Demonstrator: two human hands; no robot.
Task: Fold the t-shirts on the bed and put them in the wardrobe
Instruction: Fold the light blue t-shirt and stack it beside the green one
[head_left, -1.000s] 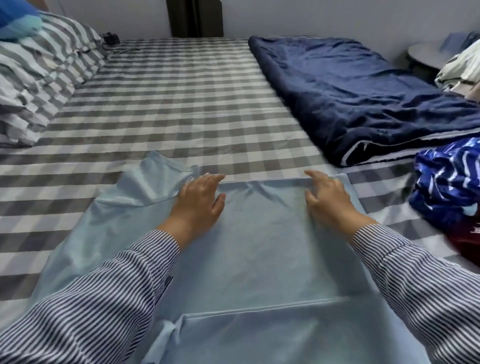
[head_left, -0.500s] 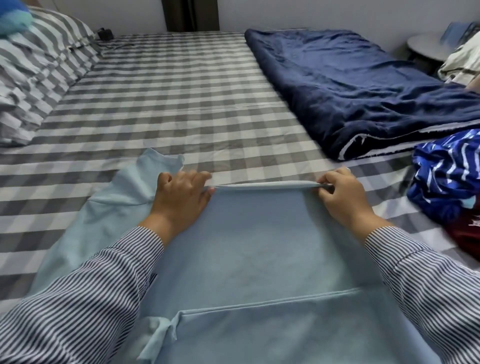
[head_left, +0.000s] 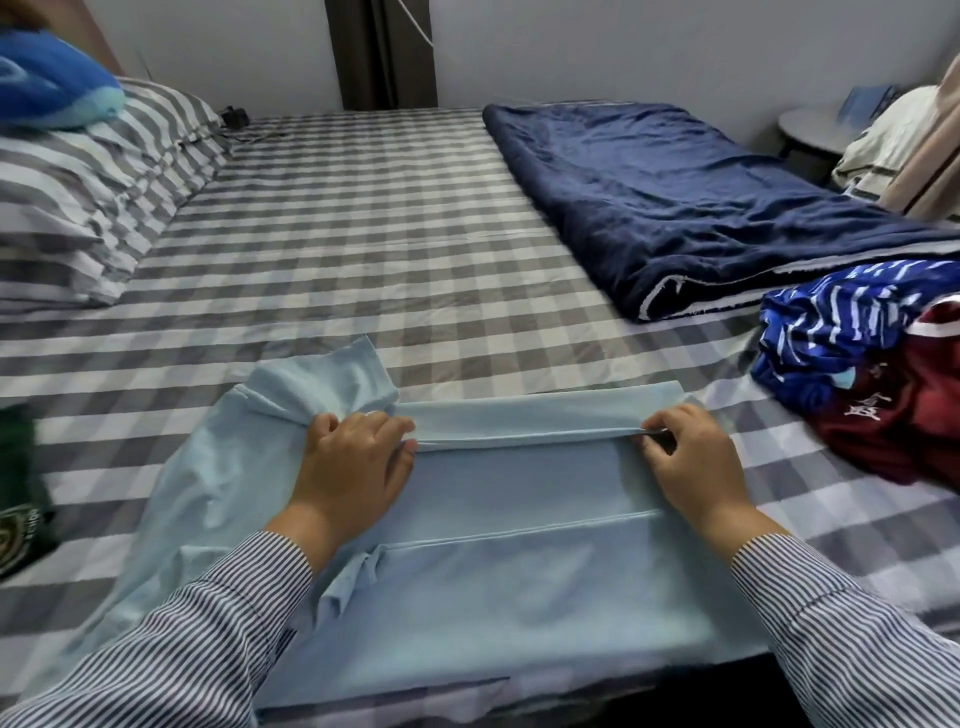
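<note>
Fabric is bunching under my hands in the head view: my left hand (head_left: 353, 457) and right hand (head_left: 691, 457) are each pinching the folded far edge of the light blue t-shirt (head_left: 519, 582), which is lying flat on the checked bed (head_left: 389, 249) near its front edge. Blue and maroon shirts (head_left: 872, 374) are lying heaped at my right, beside a navy blanket (head_left: 701, 208).
</note>
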